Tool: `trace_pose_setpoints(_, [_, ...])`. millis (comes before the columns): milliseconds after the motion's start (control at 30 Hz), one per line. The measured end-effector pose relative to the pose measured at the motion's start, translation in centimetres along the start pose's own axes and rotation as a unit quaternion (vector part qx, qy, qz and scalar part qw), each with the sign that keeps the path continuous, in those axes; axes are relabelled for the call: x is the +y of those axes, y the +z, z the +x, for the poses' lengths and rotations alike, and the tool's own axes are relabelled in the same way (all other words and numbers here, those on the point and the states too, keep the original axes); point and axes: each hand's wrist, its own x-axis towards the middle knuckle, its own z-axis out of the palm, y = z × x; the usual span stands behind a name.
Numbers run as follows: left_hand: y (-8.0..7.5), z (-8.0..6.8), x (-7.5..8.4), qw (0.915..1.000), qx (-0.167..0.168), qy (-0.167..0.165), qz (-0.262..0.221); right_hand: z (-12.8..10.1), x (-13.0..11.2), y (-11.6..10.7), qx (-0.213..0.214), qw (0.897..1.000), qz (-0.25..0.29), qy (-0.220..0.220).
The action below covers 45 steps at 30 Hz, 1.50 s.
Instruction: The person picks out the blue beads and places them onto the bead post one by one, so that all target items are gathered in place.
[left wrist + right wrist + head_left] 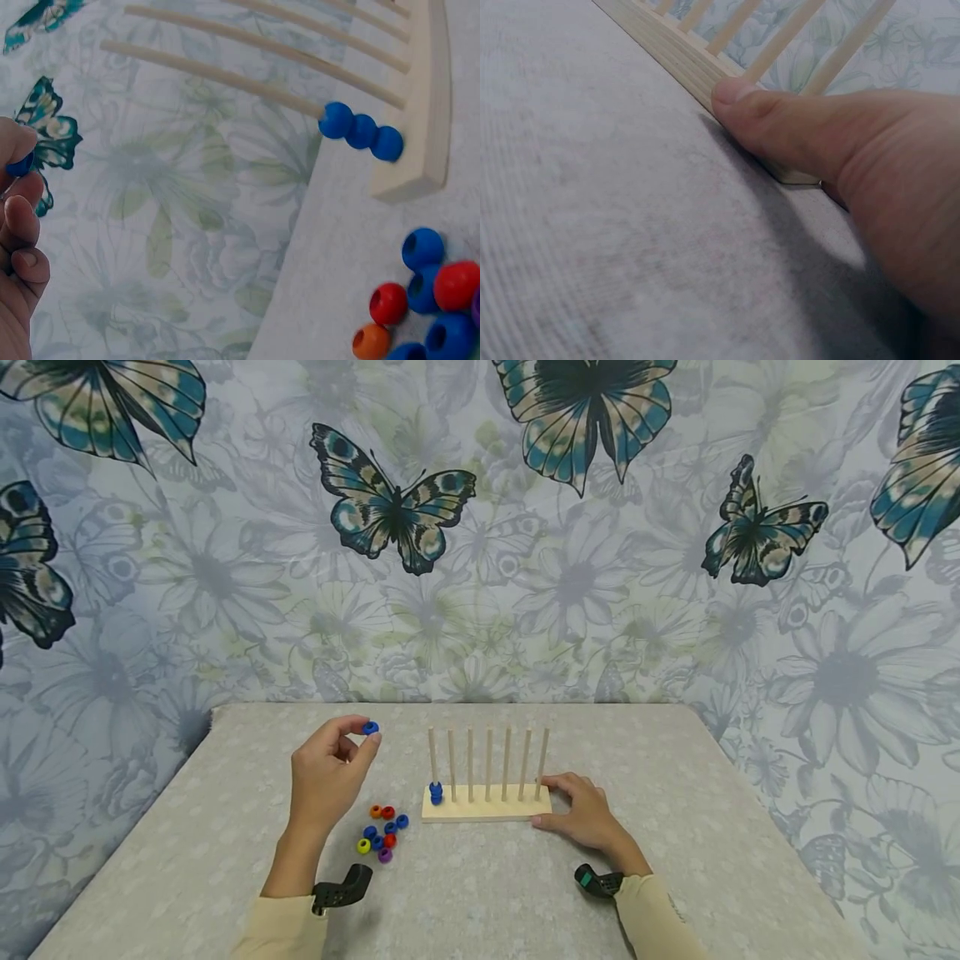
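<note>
Left hand (330, 772) is raised above the table (675, 827), thumb and forefinger pinched on a blue bead (370, 727); the bead is in the air, up and to the left of the peg rack (486, 806) and well clear of it. Right hand (585, 814) lies at the right end of the rack, thumb (780, 124) pressed against the wooden base, fingers relaxed, holding nothing. Rack has six upright pegs; the leftmost peg (432, 756) carries stacked blue beads (361, 131) at its foot, three by the left wrist view. The other pegs look bare. Loose beads (381, 833) in red, orange, blue, yellow and purple lie in a cluster on the table, just left of the rack. Judgement: to thread well, turn the bead so its hole faces down, line it over the peg tip, and loosen the pinch only once the tip is inside. Right thumb should bear steadily so the base does not slide or tip.
</note>
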Motion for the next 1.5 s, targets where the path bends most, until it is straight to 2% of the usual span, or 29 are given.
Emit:
trace_pose_setpoints(200, [0.6, 0.8, 1.3, 0.9996, 0.005, 0.009, -0.027, 0.1, 0.0, 0.1, -0.002, 1.0, -0.004, 0.002])
trace_pose_setpoints(767, [2.6, 0.3, 3.0, 0.9964, 0.01, -0.041, -0.073, -0.5, -0.2, 0.2, -0.004, 1.0, -0.003, 0.006])
trace_pose_setpoints(1000, [2.9, 0.3, 3.4, 0.9949, 0.008, -0.029, -0.096, -0.5, -0.1, 0.2, -0.01, 1.0, -0.001, -0.001])
trace_pose_setpoints(1500, [3.6, 0.9, 4.1, 0.9952, -0.007, -0.018, -0.096, 0.0, -0.2, -0.2, -0.009, 1.0, -0.004, -0.002])
